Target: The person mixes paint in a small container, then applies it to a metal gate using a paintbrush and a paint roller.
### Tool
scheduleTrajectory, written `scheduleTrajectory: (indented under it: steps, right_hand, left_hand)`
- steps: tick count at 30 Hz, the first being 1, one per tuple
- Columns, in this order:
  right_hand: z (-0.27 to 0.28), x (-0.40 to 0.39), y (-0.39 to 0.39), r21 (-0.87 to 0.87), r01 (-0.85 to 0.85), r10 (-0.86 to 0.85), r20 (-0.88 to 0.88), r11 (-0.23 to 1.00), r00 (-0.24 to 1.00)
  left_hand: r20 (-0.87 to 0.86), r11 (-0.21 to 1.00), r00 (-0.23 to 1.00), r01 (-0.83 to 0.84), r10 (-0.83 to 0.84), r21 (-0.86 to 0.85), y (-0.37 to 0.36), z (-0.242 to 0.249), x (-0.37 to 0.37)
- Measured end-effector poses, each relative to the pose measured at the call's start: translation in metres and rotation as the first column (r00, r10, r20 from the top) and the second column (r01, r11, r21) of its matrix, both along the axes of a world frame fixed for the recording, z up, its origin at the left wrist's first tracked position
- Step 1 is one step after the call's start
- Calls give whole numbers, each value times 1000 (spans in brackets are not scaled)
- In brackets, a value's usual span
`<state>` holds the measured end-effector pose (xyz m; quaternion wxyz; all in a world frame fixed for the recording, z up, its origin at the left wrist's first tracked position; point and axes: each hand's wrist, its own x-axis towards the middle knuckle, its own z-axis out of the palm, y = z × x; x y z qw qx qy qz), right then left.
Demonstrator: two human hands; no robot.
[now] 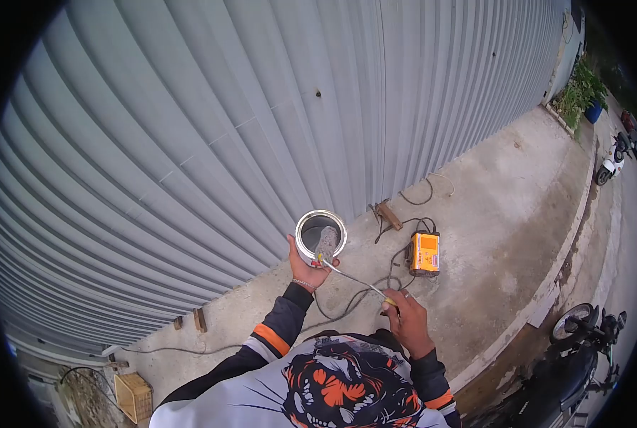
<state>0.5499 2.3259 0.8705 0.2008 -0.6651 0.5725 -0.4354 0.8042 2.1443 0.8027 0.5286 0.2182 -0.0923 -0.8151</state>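
My left hand is closed around the lower side of a silver-rimmed paint can, with a bracelet at the wrist. Grey paint shows inside the can. A small paint roller with a fuzzy grey sleeve dips into the can's mouth, its sleeve against the near inner side. From it a thin metal rod runs right and down to a yellowish handle. My right hand grips that handle, fingers wrapped round it. The ridged grey metal wall rises just beyond the can.
An orange boxy machine sits on the concrete floor with dark cables around it. A wood piece lies by the wall. A yellow crate stands lower left. At lower right is a parked motorcycle; a white scooter stands farther off.
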Motion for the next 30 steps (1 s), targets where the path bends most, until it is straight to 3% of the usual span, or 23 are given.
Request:
scheduleTrajectory:
  steps: [4, 11, 14, 17, 18, 25, 30]
  right_hand:
    - [20, -38, -51, 90, -132, 140, -94, 987, 986]
    - [9, -48, -102, 72, -242, 245, -38, 968, 969]
    - [3, -30, -115, 56, -204, 203, 28, 977, 979]
    - [-1, -6, -130, 42, -195, 194, 21, 980, 981]
    - [2, 3, -132, 70, -191, 187, 59, 979, 981]
    - [8, 64, -159, -37, -115, 114, -33, 993, 993]
    - [14, 92, -166, 21, -90, 91, -34, 996, 995]
  left_hand:
    - [43, 997, 997, -56, 59, -52, -30, -12, -6]
    - [33, 986, 986, -164, 164, 15, -58, -24, -5]
    - [53, 970, 975, -220, 215, 104, -71, -21, 5]
    - [1, 988, 988, -155, 155, 14, -87, -26, 25]
    - [-16, 987, 988, -154, 155, 53, -91, -27, 30]
    - [-66, 999, 997, -33, 33, -7, -130, -29, 81]
    - [-2, 999, 999, -37, 37, 37, -150, -20, 100]
